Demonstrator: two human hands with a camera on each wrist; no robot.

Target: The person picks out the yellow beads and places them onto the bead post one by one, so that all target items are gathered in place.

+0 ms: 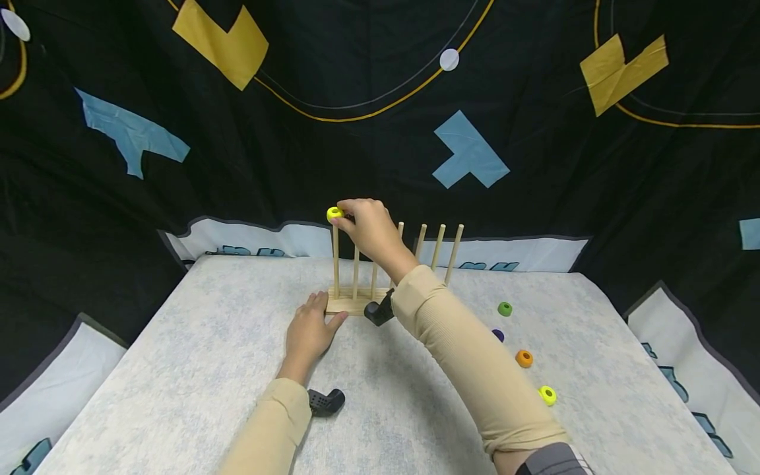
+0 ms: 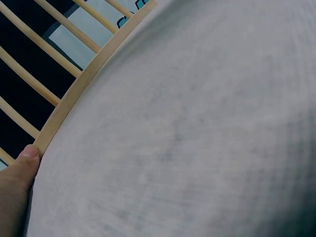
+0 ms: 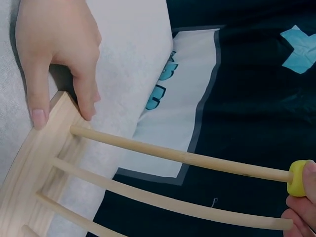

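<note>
A wooden peg rack [image 1: 350,305] with several upright pegs stands near the back of the table. My left hand [image 1: 310,333] holds the left end of its base; in the right wrist view the thumb [image 3: 39,111] lies along one side and a finger [image 3: 86,94] along the other. Up at the top of the leftmost peg [image 3: 182,157], my right hand [image 1: 371,227] pinches a yellow bead [image 1: 334,214]. That bead [image 3: 296,178] sits right at the peg's tip, its hole facing along the peg. The right forearm hides part of the rack.
To the right on the table lie loose beads: green [image 1: 505,309], purple [image 1: 498,335], orange [image 1: 524,358] and yellow [image 1: 547,395]. A black cloth [image 1: 356,158] with tape pieces hangs behind the pale tabletop [image 1: 196,343].
</note>
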